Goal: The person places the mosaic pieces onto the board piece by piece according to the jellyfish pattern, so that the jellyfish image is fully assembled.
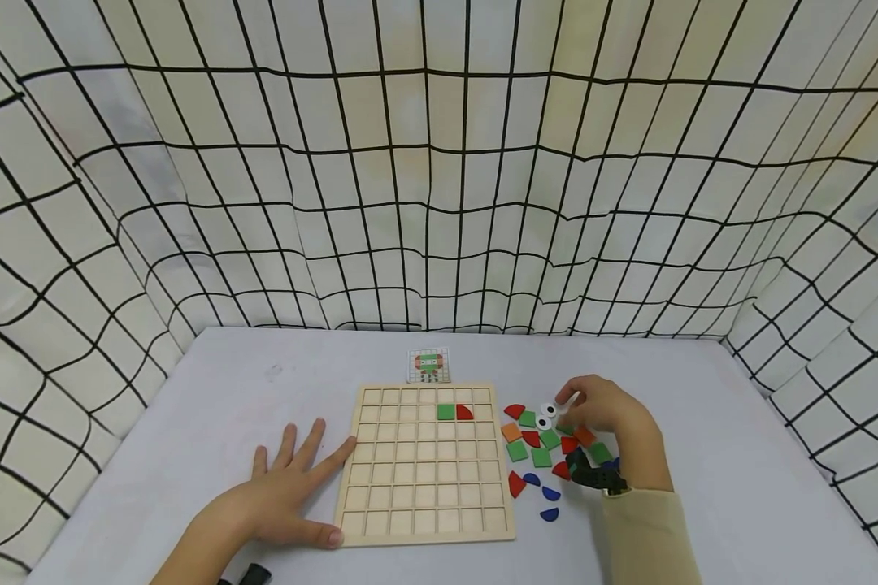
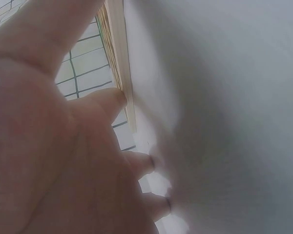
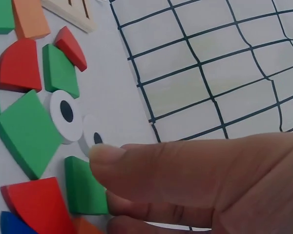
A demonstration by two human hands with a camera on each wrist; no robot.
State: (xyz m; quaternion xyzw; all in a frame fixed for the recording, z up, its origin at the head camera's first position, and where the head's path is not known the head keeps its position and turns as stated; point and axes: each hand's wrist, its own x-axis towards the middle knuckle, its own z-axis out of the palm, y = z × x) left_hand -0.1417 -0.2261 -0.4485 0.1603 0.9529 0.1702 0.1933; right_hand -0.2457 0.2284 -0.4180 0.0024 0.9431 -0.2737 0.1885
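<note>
A wooden grid board [image 1: 420,542] lies flat on the table, with a green square [image 1: 446,412] and a red quarter-circle [image 1: 464,412] side by side in its upper right cells. My left hand [image 1: 278,496] lies with fingers spread, thumb and index fingertip touching the board's left edge. Over the loose pieces to the board's right, my right hand [image 1: 603,405] reaches down with thumb and fingers apart. In the right wrist view its thumb [image 3: 151,168] hovers by a white eye disc [image 3: 91,134], and fingertips are beside a green piece [image 3: 83,187]; contact is unclear.
A small pattern card [image 1: 429,366] lies beyond the board's far edge. Red, green and orange pieces lie scattered right of the board, with blue half-circles [image 1: 550,493] nearer me. Black-lined white netting [image 1: 439,179] encloses the table's back and sides.
</note>
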